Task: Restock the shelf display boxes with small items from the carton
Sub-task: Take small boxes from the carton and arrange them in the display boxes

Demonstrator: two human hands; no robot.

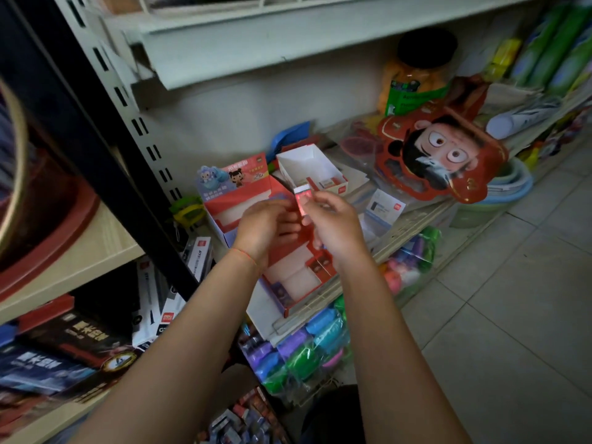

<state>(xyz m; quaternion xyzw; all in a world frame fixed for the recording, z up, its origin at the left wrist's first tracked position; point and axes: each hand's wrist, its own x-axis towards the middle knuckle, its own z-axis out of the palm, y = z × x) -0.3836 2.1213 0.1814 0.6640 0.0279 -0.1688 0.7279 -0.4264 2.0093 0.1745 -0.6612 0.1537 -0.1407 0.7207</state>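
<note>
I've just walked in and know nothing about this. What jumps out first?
Two hands meet mid-frame, the right hand and left hand together holding a small red packet above a red display box on the shelf. Behind to the right, a big red cartoon-face pack leans on the shelf.

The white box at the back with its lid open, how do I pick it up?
Grip the white box by its two long side walls, coming down from above. Its top is open and its walls stand up, so the rims are free. Other things crowd close beside it, so a low side reach looks harder.
</note>
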